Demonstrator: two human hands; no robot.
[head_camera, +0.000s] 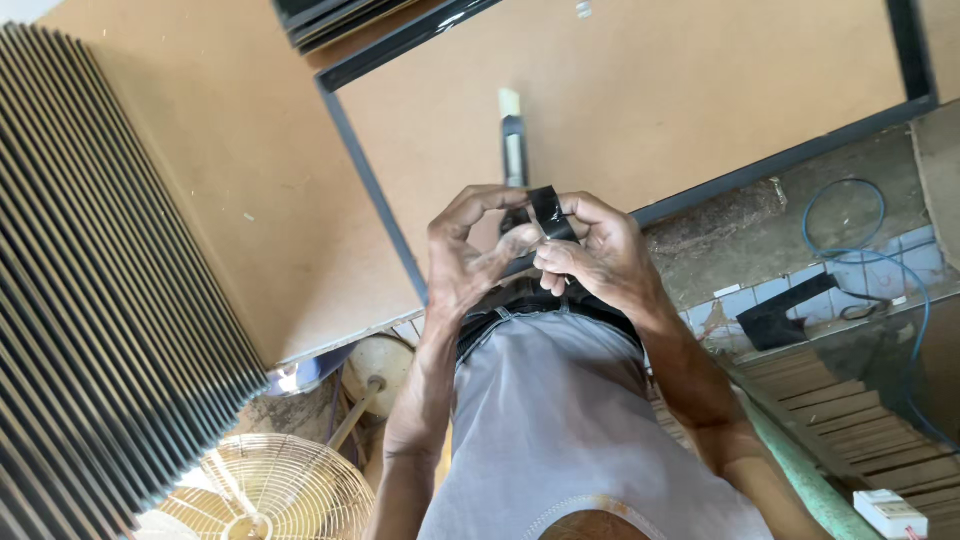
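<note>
Head view, and we start at the far left, where a fanned stack of dark thin panels (90, 280) fills the edge of the frame. Below it we see a pale wire-guarded fan (275, 490) on the floor. Next comes a brown board (250, 170), with a second brown board in a dark frame (640, 100) lying beside it.

At the centre our left hand (465, 255) curls its fingers and thumb around a small piece of black tape (550, 212), pinching its left side. Our right hand (600, 255) grips the same piece from the right, fingertips pressed on it. The tape sits between both hands, held above the near edge of the framed board, just in front of our waist. A utility knife (513, 140) lies on the framed board just beyond the hands.

Further right we see a blue hose (880, 255) looped on the tiled floor, and slatted wooden strips (860, 430) near the corner.
</note>
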